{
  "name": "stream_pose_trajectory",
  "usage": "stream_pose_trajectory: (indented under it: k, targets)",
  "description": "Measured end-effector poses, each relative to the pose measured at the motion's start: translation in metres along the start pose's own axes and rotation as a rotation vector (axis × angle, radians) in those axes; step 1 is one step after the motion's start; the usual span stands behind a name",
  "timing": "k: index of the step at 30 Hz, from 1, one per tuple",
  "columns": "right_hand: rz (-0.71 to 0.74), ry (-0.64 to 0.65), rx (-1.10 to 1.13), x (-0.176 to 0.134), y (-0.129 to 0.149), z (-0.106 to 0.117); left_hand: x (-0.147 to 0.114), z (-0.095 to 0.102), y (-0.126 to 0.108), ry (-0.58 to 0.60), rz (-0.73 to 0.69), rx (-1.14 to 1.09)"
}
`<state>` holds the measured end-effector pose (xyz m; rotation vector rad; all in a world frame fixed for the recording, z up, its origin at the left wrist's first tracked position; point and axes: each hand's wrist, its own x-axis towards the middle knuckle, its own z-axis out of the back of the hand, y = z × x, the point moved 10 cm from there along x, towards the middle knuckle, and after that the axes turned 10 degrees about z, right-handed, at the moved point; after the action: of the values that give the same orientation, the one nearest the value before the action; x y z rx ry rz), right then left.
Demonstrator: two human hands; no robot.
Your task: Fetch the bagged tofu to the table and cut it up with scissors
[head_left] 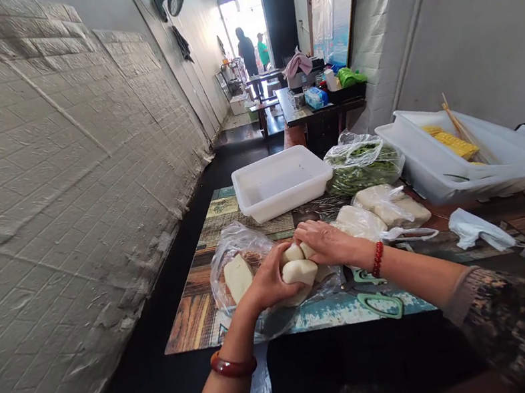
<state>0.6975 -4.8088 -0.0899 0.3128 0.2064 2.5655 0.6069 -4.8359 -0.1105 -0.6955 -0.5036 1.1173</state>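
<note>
Several smooth, creamy-white blocks with rounded corners lie together at the table's near middle; whether they are tofu or dough I cannot tell. My left hand (275,281) curls round a white block (300,272) from the left, thumb across its near side. Behind it, my right hand (326,241) has its fingers closed over another white block (309,250). A further white block (239,278) lies in an opened clear plastic bag (220,285) to the left. Green-handled scissors (381,303) rest below my right wrist.
Beyond my hands stands a white plastic tub (283,182). Bagged green leaves (363,165) and bagged white blocks (390,204) sit to its right. A larger white bin (483,181) holds yellow pieces and sticks. A crumpled white bag (480,229) lies at right. Two people stand near the doorway.
</note>
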Motion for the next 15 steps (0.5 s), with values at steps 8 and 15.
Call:
stream_pose_trajectory:
  k: [8, 15]
  targets:
    - [0.113, 0.049, 0.258, 0.003, -0.007, -0.007, -0.02, 0.003, -0.002, -0.107, 0.002, 0.009]
    - [0.181, 0.15, 0.367, 0.024, -0.017, -0.015, -0.026, 0.005, 0.008, -0.073, 0.033, -0.06]
